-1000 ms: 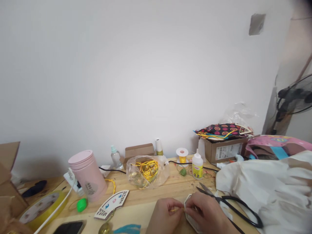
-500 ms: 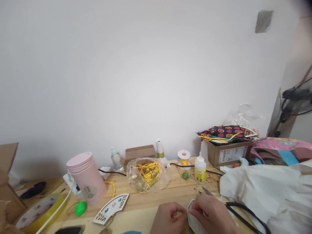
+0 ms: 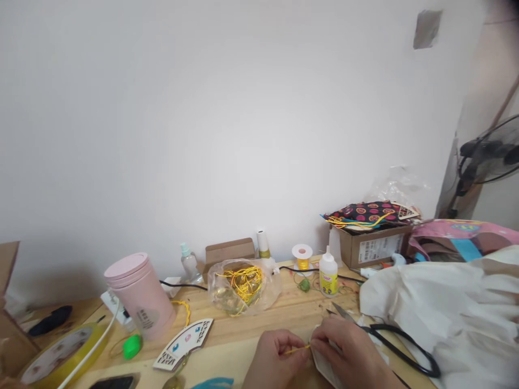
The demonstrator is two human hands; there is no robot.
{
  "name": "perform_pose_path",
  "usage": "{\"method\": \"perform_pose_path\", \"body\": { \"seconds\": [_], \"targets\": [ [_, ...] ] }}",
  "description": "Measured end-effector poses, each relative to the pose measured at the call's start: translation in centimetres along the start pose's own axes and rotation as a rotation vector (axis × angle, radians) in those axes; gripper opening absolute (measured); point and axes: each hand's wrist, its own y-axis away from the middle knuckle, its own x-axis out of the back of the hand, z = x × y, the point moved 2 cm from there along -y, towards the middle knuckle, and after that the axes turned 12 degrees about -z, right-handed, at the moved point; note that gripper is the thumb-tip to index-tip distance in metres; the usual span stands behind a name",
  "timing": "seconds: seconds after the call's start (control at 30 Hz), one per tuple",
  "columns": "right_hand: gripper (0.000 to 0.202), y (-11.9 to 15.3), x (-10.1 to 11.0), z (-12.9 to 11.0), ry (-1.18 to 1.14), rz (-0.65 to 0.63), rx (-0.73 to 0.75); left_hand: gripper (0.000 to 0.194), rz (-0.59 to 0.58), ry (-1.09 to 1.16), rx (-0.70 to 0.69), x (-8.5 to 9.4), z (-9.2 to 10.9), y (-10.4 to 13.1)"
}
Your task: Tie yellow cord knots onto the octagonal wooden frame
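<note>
At the bottom of the head view, my left hand [image 3: 278, 359] pinches a thin yellow cord [image 3: 298, 350] between thumb and fingers. Just to its right, my right hand [image 3: 348, 351] is closed on a pale flat piece [image 3: 322, 363] with angled edges, mostly hidden under the fingers. The cord runs from my left fingertips to the piece's edge near my right fingertips. Black-handled scissors [image 3: 405, 346] lie right of my right hand. A fan-shaped decorated piece [image 3: 184, 344] rests to the left of my hands.
Behind my hands are a plastic bag of yellow cords [image 3: 245, 286], a glue bottle [image 3: 328, 275] and a yellow thread spool [image 3: 302, 258]. A pink canister [image 3: 140, 297] and tape roll [image 3: 62, 356] stand left; a cardboard box [image 3: 373, 246] and white cloth [image 3: 441, 297] are right.
The view has shifted slightly, so most objects sit a little further left and higher. More of the scissors and of the yellow cord between my hands shows.
</note>
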Motion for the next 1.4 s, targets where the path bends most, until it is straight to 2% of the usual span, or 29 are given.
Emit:
{"method": "perform_pose_path", "body": {
  "seconds": [0.3, 0.53, 0.73, 0.9, 0.97, 1.03, 1.17, 1.23, 1.3, 1.4],
  "targets": [
    [0.016, 0.2, -0.1, 0.3, -0.016, 0.028, -0.010, 0.026, -0.004, 0.053, -0.032, 0.1, -0.6, 0.1],
    [0.018, 0.1, 0.0, 0.0, 0.016, 0.026, 0.030, 0.020, -0.017, 0.028, -0.071, -0.3, 1.0, 0.3],
    [0.016, 0.1, 0.2, -0.1, 0.066, 0.022, -0.018, 0.018, -0.008, -0.047, -0.069, -0.3, 2.2, 0.5],
    [0.014, 0.1, 0.2, 0.4, -0.008, 0.058, -0.114, 0.020, 0.000, -0.011, -0.065, -0.3, 1.9, 0.6],
    [0.019, 0.0, 0.0, 0.6, -0.110, 0.053, -0.175, 0.019, 0.034, -0.018, -0.080, -0.3, 1.7, 0.6],
    [0.030, -0.2, -0.4, 0.7, -0.334, -0.014, -0.208, 0.017, 0.093, -0.037, -0.086, -0.2, 1.5, 0.6],
    [0.044, -0.4, -1.1, 0.1, -0.917, -0.214, -0.168, 0.018, 0.143, 0.006, -0.084, -0.1, 1.5, 0.5],
    [0.046, -0.3, -1.2, -0.2, -1.021, -0.258, -0.141, 0.018, 0.123, 0.041, -0.093, -0.2, 1.5, 0.4],
    [0.048, -0.2, -1.3, -0.4, -0.933, -0.281, -0.155, 0.018, 0.089, 0.074, -0.090, -0.3, 1.3, 0.4],
    [0.036, 0.0, -1.2, -0.8, -0.568, -0.266, -0.187, 0.016, 0.066, 0.135, -0.060, -0.5, 0.8, 0.4]
  ]
}}
